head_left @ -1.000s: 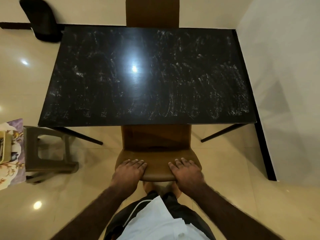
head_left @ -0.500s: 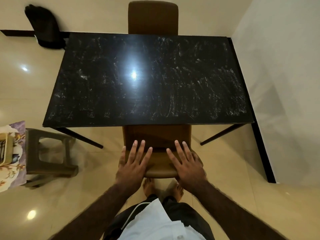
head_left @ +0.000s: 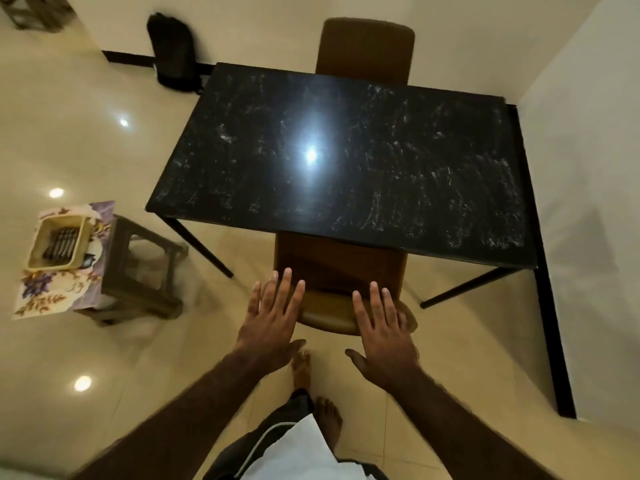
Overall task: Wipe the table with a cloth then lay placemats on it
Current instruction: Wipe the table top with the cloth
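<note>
The black table stands ahead, its glossy top streaked with whitish smears and a lamp reflection. A floral placemat lies on a brown stool at the left, under a cream basket. My left hand and my right hand hover flat with straight, spread fingers over the back of the brown chair tucked under the table's near edge. Neither hand holds anything. No cloth is visible.
A brown stool stands left of the table. The cream basket on it holds dark cutlery. A second brown chair sits at the far side. A black bag leans on the far wall. A white wall borders the right.
Both hands let go of the chair back and lifted, fingers now straight and spread. The view swung left, bringing the stool, placemat and basket into sight.
</note>
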The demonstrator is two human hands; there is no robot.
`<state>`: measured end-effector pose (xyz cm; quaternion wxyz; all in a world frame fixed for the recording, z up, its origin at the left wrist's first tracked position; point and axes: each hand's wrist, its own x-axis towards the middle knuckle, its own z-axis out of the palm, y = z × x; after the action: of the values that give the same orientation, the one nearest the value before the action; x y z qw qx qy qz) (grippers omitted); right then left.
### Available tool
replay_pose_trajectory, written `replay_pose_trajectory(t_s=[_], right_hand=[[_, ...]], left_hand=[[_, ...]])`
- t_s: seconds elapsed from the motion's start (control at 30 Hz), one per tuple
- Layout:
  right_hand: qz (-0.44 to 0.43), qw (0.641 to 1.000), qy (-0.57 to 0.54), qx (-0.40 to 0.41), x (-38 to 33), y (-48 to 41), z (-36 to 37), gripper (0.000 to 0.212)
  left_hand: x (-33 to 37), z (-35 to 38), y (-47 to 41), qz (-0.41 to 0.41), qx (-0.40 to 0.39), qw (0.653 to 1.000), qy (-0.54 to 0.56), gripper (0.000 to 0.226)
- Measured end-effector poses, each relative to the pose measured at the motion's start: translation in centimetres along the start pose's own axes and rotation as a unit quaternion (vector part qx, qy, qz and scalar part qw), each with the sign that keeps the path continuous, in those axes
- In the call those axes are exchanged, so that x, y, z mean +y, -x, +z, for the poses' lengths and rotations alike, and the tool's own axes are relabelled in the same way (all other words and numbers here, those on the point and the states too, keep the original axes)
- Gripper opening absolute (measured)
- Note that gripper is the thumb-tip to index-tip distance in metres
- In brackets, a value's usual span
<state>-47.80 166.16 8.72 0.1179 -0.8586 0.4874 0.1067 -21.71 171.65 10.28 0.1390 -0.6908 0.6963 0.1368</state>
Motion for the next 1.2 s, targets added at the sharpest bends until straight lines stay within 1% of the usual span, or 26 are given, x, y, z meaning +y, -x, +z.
replay_pose_trajectory(t_s=[0.07,0.13,0.27,0.4,0.53,0.63,0.8,0.9,1.0,1.07,1.13,1.2], right_hand=[[-0.021,0.999,-0.001,0.025,-1.4,1.2,0.2,0.128],[-0.06,0.997,-0.002,0.046,-3.2,2.1,0.2,0.124],[-0.138,0.988,0.001,0.07,-8.2,3.0,-0.7,0.121],[-0.211,0.973,-0.004,0.094,-13.9,2.4,-2.1,0.118],[-0.29,0.953,-0.004,0.092,-21.1,0.0,-3.8,0.116],[-0.339,0.936,-0.009,0.089,-27.4,-2.4,-5.0,0.115],[-0.406,0.907,-0.016,0.111,-40.0,-5.5,-7.4,0.12],[-0.42,0.9,-0.007,0.118,-46.9,-6.0,-8.4,0.124],[-0.435,0.892,-0.002,0.125,-53.2,-6.2,-8.3,0.126],[-0.443,0.887,0.004,0.13,-56.8,-6.7,-7.8,0.126],[-0.447,0.886,0.008,0.119,-60.5,-7.5,-7.5,0.126],[-0.452,0.885,0.003,0.113,-64.0,-8.7,-7.4,0.126]], left_hand=[[-0.3,-0.1,2.6,-0.015,0.027,0.999,0.016,0.126],[-0.6,-0.3,5.8,-0.039,0.047,0.998,0.029,0.123],[-2.3,-0.7,13.0,-0.119,0.075,0.988,0.064,0.12],[-4.8,-0.8,19.4,-0.212,0.111,0.966,0.099,0.117],[-9.1,0.4,24.9,-0.323,0.104,0.934,0.113,0.119],[-13.6,1.2,28.1,-0.374,0.116,0.915,0.1,0.123],[-23.2,1.7,33.7,-0.429,0.17,0.883,0.082,0.124],[-27.9,2.2,36.7,-0.456,0.188,0.865,0.093,0.124],[-32.0,4.0,39.7,-0.467,0.215,0.852,0.096,0.124],[-34.6,5.0,41.3,-0.473,0.217,0.849,0.093,0.124],[-37.3,5.9,42.7,-0.481,0.202,0.847,0.107,0.124],[-40.1,6.5,43.8,-0.487,0.203,0.841,0.116,0.123]])
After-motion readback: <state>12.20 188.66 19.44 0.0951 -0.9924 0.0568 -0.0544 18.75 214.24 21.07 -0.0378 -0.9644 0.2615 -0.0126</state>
